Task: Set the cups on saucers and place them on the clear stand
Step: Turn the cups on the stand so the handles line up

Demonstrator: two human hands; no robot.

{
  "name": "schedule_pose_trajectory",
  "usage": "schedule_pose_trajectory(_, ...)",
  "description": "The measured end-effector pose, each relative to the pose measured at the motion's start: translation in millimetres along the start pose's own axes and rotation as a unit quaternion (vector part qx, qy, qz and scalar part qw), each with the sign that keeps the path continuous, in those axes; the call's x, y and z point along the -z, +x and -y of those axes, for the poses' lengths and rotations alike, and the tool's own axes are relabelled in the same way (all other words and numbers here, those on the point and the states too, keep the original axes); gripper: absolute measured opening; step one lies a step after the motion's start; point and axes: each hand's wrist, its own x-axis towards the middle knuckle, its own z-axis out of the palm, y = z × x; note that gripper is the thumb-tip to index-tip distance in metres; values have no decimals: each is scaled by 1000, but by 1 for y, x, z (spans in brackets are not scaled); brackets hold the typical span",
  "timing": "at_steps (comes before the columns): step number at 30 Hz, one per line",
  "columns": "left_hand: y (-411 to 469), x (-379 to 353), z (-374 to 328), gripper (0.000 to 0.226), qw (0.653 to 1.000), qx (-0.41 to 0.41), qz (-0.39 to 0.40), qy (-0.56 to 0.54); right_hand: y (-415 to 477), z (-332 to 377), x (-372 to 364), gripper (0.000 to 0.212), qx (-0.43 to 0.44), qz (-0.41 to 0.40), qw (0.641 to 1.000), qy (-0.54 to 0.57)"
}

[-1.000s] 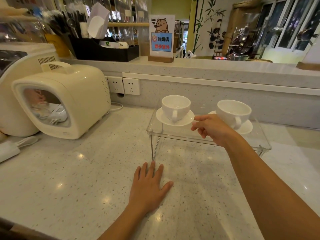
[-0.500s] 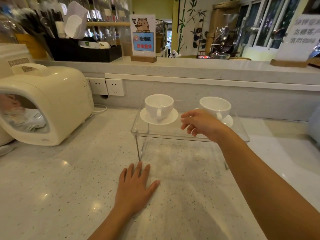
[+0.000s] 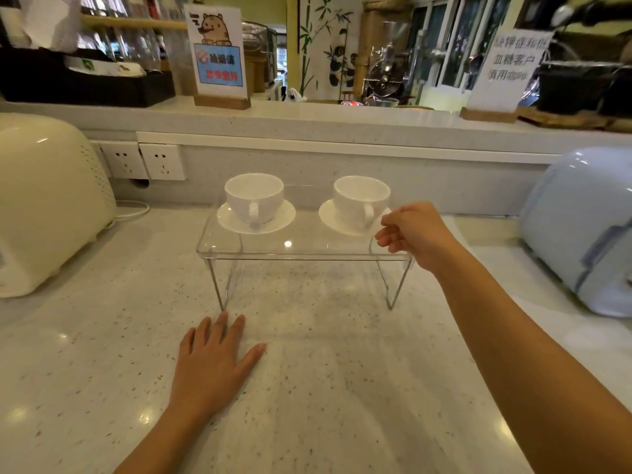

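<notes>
Two white cups stand on white saucers on top of the clear stand (image 3: 301, 249). The left cup (image 3: 254, 196) sits on its saucer (image 3: 284, 218), handle toward me. The right cup (image 3: 360, 198) sits on its saucer (image 3: 330, 217). My right hand (image 3: 415, 234) hovers at the stand's right end, just right of the right cup's handle, fingers loosely curled and holding nothing. My left hand (image 3: 213, 366) lies flat on the speckled counter in front of the stand's left leg, fingers spread.
A cream appliance (image 3: 48, 200) stands at the left and a pale blue one (image 3: 581, 230) at the right. Wall sockets (image 3: 143, 160) sit behind the stand. The raised ledge (image 3: 342, 123) carries a cartoon sign (image 3: 219, 56), a black organiser (image 3: 85, 83) and another sign (image 3: 509, 70).
My right hand has drawn back from the right cup and moved to its right side. The view has shifted rightward, bringing the blue appliance into sight. My left hand stays flat.
</notes>
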Motion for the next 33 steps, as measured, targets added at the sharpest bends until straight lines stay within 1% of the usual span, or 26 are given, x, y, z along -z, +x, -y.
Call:
schedule_pose_trajectory(3, 0, 0, 0, 79, 1000, 3, -1, -1, 8, -6, -3, 26, -34, -27, 999, -18)
schedule_pose_trajectory(9, 0, 0, -1, 77, 1000, 12, 0, 1, 21, -8, -7, 44, -47, -42, 998, -15)
schedule_pose_trajectory(13, 0, 0, -2, 73, 1000, 15, -2, 2, 20, -7, -4, 44, -94, -28, 995, 12)
schedule_pose_trajectory(17, 1, 0, -3, 73, 1000, 19, 1, 5, 22, 0, -1, 41, -129, -9, 992, 2)
schedule_pose_trajectory(24, 0, 0, -3, 74, 1000, 19, 2, -3, 33, -2, -9, 45, -134, -29, 990, -25)
schedule_pose_trajectory(27, 0, 0, -2, 73, 1000, 20, -1, -5, 36, -4, -8, 38, -133, -62, 989, -28)
schedule_pose_trajectory(31, 1, 0, -2, 74, 1000, 17, -5, -7, 38, -7, -7, 17, -127, -115, 985, -30)
schedule_pose_trajectory(33, 1, 0, -1, 74, 1000, 16, -9, -6, 37, -9, -7, 12, -124, -128, 983, -30)
